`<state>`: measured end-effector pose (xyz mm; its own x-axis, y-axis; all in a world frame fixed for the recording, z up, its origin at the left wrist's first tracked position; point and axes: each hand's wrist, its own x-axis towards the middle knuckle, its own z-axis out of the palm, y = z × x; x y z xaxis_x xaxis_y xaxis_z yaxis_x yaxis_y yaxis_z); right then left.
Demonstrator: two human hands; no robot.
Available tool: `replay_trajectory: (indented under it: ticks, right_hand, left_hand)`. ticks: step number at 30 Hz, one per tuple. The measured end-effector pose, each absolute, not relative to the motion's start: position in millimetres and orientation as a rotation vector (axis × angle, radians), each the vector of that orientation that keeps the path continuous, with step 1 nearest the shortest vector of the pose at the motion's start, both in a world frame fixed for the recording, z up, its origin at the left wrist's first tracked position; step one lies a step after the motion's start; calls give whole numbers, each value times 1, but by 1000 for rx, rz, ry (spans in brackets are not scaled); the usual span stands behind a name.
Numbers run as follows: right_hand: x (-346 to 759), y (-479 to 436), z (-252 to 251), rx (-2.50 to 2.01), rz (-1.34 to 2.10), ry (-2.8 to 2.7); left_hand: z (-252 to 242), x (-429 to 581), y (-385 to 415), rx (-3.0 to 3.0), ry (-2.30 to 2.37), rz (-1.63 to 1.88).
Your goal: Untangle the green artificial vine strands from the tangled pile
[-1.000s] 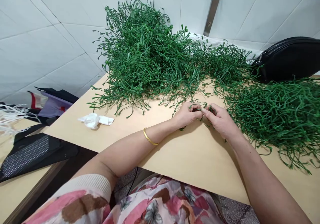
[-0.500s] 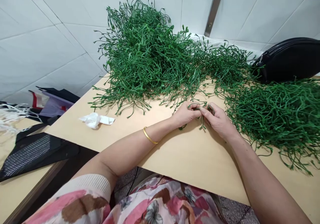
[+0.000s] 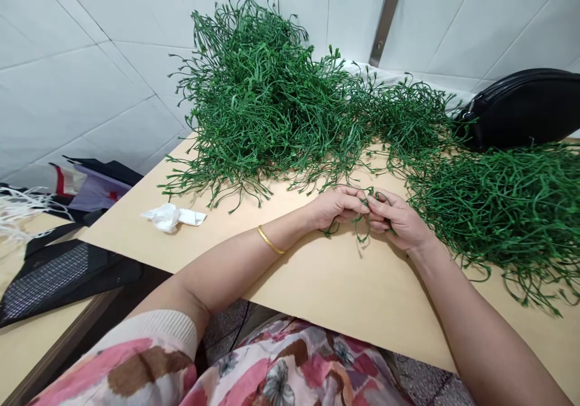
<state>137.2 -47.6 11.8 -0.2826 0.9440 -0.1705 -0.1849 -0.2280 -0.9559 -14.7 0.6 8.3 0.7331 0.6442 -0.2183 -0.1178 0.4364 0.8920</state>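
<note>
My left hand (image 3: 338, 206) and my right hand (image 3: 396, 219) meet fingertip to fingertip over the tan tabletop (image 3: 317, 273). Both are closed in a pinch on a small green plastic sprig (image 3: 362, 228) whose thin stems dangle below the fingers. A gold bangle circles my left wrist. A tall heap of the same green sprigs (image 3: 267, 98) rises behind my hands against the tiled wall. A second, flatter heap of sprigs (image 3: 502, 206) spreads along the right, just past my right hand.
A crumpled white tissue (image 3: 172, 217) lies on the table's left part. A black bag (image 3: 521, 107) stands at the back right. Left of the table are a black mesh chair (image 3: 54, 279) and folded coloured cloth (image 3: 88, 185).
Both hands have drawn slightly toward me with the sprig, and more of its stems now hang below the fingers. The heaps have not moved.
</note>
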Motion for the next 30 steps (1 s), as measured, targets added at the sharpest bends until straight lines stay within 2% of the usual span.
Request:
replay_trajectory:
  ticks: [4, 7, 14, 18, 30]
  right_hand:
    - [146, -54, 23, -897, 1634, -1199]
    - [150, -56, 31, -859, 1484, -1166]
    - [148, -47, 19, -1169, 983, -1150]
    - [141, -54, 21, -1316, 757, -1400]
    - [138, -52, 9, -1524, 537, -1623]
  left_hand:
    - [7, -13, -1, 885, 468, 469]
    - [9, -10, -3, 797, 481, 491]
    - [10, -2, -8, 811, 619, 628]
    - [6, -1, -11, 833, 605, 622]
    - [3, -3, -8, 796, 588, 697]
